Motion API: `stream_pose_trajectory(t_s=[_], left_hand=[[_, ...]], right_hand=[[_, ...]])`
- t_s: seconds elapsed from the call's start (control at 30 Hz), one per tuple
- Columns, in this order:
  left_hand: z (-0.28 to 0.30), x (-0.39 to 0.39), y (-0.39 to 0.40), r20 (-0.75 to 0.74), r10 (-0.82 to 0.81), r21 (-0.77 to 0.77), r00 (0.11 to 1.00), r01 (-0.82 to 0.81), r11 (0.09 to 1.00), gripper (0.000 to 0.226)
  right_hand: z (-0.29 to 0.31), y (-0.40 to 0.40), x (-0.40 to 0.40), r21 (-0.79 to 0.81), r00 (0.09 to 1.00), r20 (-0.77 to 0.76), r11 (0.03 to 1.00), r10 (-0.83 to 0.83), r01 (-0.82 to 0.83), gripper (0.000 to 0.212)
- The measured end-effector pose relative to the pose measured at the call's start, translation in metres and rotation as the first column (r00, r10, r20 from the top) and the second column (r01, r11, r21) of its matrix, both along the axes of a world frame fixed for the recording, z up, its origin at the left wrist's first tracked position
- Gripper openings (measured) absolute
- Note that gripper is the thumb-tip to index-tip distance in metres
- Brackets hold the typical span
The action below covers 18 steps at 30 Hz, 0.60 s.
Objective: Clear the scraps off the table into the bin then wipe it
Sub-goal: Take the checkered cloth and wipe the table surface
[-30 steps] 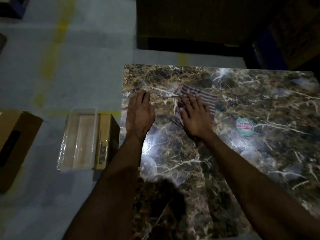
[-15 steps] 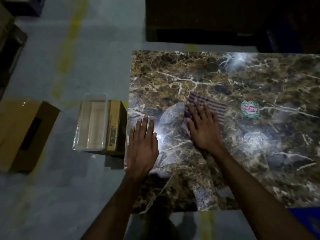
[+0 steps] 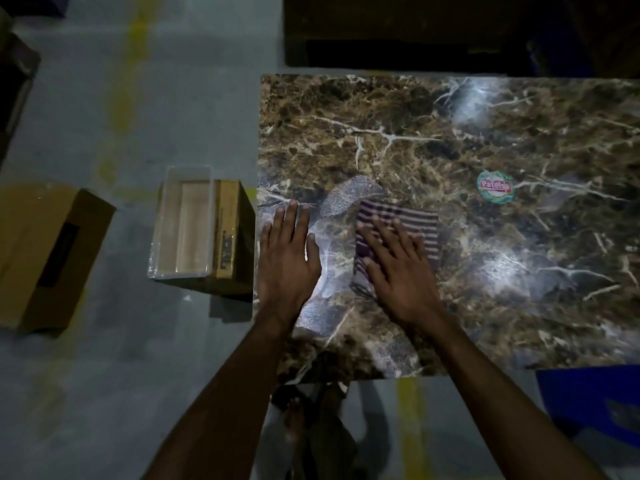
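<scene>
A brown marble-patterned table [image 3: 433,133] fills the right of the head view. My right hand [image 3: 398,271] presses flat on a purple-and-white striped cloth [image 3: 420,225] lying on the table near its left side. My left hand [image 3: 287,258] rests flat, fingers straight, on the tabletop by the left edge, apart from the cloth. A clear plastic bin [image 3: 183,223] sits on a brown cardboard box [image 3: 230,237] on the floor just left of the table. A round green-and-red sticker [image 3: 495,187] lies on the tabletop to the right of the cloth.
Another open cardboard box [image 3: 48,251] lies on the grey floor at the far left. Dark furniture [image 3: 398,29] stands beyond the table's far edge. A blue object [image 3: 595,400] is at the near right corner. My feet [image 3: 311,420] show below the near edge.
Both hands have slid toward the near edge of the table, the right one dragging the striped cloth with it. The left hand stays flat beside the left edge.
</scene>
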<state>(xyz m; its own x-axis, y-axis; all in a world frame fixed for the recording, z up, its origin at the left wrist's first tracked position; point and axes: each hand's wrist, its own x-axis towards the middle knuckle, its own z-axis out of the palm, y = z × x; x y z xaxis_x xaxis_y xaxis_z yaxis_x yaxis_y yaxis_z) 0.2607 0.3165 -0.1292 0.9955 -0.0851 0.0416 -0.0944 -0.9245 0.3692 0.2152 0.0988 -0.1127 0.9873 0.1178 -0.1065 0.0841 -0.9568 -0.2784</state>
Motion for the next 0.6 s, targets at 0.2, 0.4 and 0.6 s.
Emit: stream_pose_trajectory(t_s=[0.2,0.4,0.6], left_hand=[[0.003,-0.001,0.001,0.020,-0.008,-0.014,1.000,0.008,1.000,0.055],[0.001,0.001,0.003,0.031,-0.008,-0.029,0.999,0.009,1.000,0.054],[0.002,0.001,0.002,0.038,0.012,-0.050,0.999,-0.010,0.999,0.054]], right_hand=[[-0.003,0.008,0.053,0.028,0.986,0.024,0.986,-0.165,0.165,0.057],[-0.003,0.046,0.044,0.023,0.999,0.033,0.999,0.040,-0.041,0.056],[0.000,-0.004,-0.012,-0.001,0.998,0.007,0.998,0.056,-0.056,0.057]])
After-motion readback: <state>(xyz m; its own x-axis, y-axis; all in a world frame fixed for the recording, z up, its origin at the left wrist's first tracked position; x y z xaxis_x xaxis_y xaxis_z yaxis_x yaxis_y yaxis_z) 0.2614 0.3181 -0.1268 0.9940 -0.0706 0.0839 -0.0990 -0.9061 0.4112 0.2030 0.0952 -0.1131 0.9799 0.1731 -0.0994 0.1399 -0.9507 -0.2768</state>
